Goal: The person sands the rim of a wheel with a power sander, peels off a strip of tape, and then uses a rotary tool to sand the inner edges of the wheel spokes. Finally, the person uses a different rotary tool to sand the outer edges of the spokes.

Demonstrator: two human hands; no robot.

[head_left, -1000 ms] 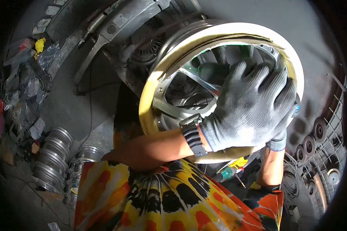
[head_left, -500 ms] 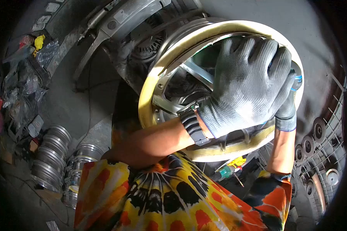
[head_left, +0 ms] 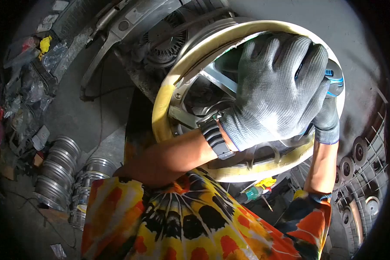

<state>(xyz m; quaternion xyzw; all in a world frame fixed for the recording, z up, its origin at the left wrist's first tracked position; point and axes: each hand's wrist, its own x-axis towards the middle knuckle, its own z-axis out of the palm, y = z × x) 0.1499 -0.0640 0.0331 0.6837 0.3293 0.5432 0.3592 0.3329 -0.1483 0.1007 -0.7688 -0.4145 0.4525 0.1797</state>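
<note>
A spoked metal wheel rim (head_left: 161,106), its edge wrapped in yellowish tape, stands tilted in front of me. My left hand (head_left: 275,86), in a grey glove with a black watch at the wrist, is closed with curled fingers over a black power tool with blue trim (head_left: 334,78). Most of the tool is hidden beneath the gloves, so its exact kind does not show. My right hand (head_left: 327,119), gloved too, is partly covered by the left and wraps the tool near the rim's right side.
Stacked metal rims (head_left: 58,171) stand on the floor at lower left. Plastic bags and scraps (head_left: 34,91) lie along the left. Grinding discs (head_left: 359,151) hang on a wire rack (head_left: 377,167) at right. A motor (head_left: 164,37) sits behind the wheel. A green-handled tool (head_left: 248,195) lies below it.
Both hands stay closed over the tool. My right hand has shifted slightly right, and more of the tool's black and blue end shows. The wheel sits slightly further left in view.
</note>
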